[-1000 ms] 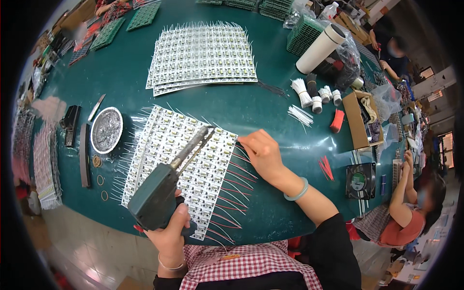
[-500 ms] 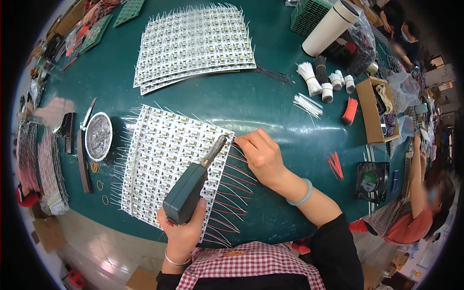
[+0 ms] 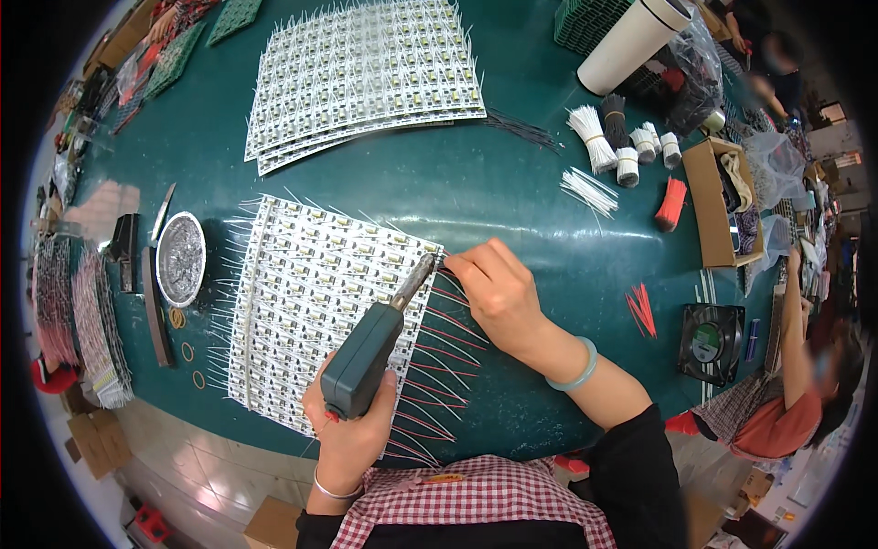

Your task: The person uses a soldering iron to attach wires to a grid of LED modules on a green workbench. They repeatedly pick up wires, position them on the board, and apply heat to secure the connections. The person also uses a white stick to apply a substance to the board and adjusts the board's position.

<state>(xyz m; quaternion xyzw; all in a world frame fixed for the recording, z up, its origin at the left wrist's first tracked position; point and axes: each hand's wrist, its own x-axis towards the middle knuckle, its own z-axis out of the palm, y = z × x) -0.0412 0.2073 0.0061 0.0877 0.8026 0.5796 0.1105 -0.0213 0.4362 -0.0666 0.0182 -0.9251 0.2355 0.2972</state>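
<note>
A dark green soldering gun is gripped in my left hand, its metal tip over the far right corner of a white circuit board sheet. Just beside that corner, my right hand is closed in a pinch at the board's edge. A thin wire seems to be between its fingertips, mostly hidden by them. Red and white wires stick out along the board's right edge below this hand. White wires fringe the left edge too.
Stacked circuit board sheets lie at the back. On the left stands a foil-lined bowl. Bundled white wires, loose red wires, a white tumbler, a cardboard box and a small fan are on the right.
The soldering gun has shifted slightly right, bringing its tip closer to the board's edge and my right fingertips. My right hand keeps its pinch at the corner.
</note>
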